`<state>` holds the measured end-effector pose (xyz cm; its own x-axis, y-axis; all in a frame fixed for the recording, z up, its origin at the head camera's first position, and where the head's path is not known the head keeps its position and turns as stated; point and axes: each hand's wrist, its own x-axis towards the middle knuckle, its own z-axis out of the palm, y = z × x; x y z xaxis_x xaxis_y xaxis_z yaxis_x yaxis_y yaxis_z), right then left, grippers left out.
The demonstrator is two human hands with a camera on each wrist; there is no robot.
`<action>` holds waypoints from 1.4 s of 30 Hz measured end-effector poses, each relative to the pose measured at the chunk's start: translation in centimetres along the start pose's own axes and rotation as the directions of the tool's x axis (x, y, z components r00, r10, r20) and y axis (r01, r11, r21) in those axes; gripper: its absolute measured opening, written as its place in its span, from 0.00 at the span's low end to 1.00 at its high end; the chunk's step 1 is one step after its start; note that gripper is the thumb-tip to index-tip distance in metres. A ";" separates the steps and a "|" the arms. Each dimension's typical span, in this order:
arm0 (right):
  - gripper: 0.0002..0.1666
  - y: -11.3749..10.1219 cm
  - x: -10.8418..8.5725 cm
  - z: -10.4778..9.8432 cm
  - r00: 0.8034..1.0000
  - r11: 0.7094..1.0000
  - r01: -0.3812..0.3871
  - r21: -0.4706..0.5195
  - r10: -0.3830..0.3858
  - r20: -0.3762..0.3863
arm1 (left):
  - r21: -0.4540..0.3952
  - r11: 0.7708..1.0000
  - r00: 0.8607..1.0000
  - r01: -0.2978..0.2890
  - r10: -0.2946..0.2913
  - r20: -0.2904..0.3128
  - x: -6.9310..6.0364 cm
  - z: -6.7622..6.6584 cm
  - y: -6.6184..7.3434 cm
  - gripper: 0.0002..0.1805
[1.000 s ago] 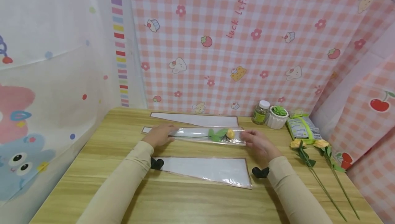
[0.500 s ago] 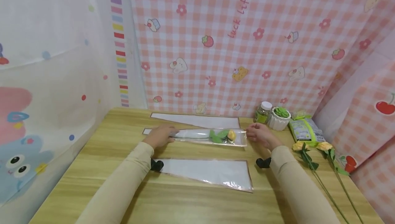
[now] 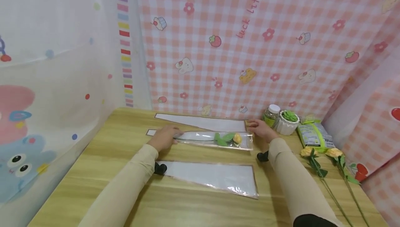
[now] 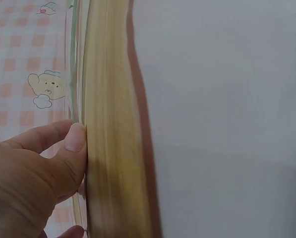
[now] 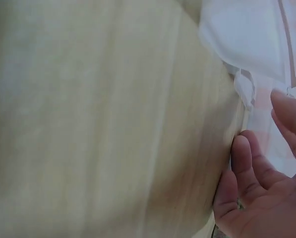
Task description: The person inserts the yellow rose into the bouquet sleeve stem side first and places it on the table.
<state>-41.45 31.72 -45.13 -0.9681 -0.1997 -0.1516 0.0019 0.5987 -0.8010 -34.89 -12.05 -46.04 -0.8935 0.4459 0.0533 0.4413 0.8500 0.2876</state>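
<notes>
A clear wrapping sleeve [image 3: 197, 136] with a white panel lies across the middle of the group, a yellow artificial rose [image 3: 238, 139] with green leaves inside it. My left hand [image 3: 165, 137] pinches its narrow left part between thumb and fingers, as the left wrist view shows. My right hand [image 3: 261, 129] is just beyond the sleeve's wide right end, close to the right corner of a back sleeve [image 3: 200, 121]. In the right wrist view its thumb stands apart from the fingers [image 5: 243, 158], with no grip on anything visible. A front sleeve [image 3: 218, 176] lies flat, nearer to me.
Two more yellow roses [image 3: 322, 169] lie at the right of the wooden table [image 3: 187, 213]. At the back right stand a lidded jar [image 3: 271, 114], a white potted succulent [image 3: 286, 124] and a grey-green packet [image 3: 317, 135]. A checked cloth hangs behind.
My right hand has let go of the right end of the rose's sleeve and shifted back towards the rear sleeve's corner. The left hand keeps its hold.
</notes>
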 end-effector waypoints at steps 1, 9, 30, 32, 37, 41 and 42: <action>0.31 -0.1 0.1 -0.1 1.000 1.000 0.010 -0.017 -0.010 0.001 | -0.002 1.000 1.000 0.000 0.000 -0.005 0.0 0.0 0.0 0.28; 0.38 -0.3 0.6 -0.3 0.989 0.976 0.138 -0.167 -0.127 0.076 | 0.005 1.000 1.000 0.014 -0.014 -0.009 0.0 -0.2 0.3 0.29; 0.15 -0.5 0.4 -0.2 0.983 0.996 0.062 -0.067 -0.073 -0.168 | 0.004 1.000 1.000 0.000 0.000 -0.029 -0.1 -0.5 1.1 0.28; 0.17 -0.9 0.1 -0.2 0.984 0.998 0.059 0.020 -0.055 -0.171 | -0.002 1.000 1.000 0.024 -0.024 -0.015 -0.1 -0.5 1.1 0.28; 0.16 -2.1 -0.2 -0.3 0.990 0.978 0.015 0.208 0.015 -0.142 | -0.019 0.997 0.997 0.071 -0.071 0.008 0.1 -0.2 0.8 0.29; 0.12 -3.7 -0.4 -0.2 0.981 0.966 0.025 0.256 0.026 -0.192 | -0.011 0.997 0.997 0.072 -0.072 0.011 0.0 0.0 0.5 0.30; 0.11 -4.2 -0.6 -0.2 0.980 0.962 0.029 0.272 0.027 -0.200 | -0.009 0.998 0.998 0.069 -0.069 0.011 0.0 0.0 0.4 0.30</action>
<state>-40.96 29.49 -41.57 -0.9982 -0.0246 -0.0545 0.0420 0.3586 -0.9325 -34.69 -11.73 -45.94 -0.9207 0.3895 0.0228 0.3780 0.8761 0.2993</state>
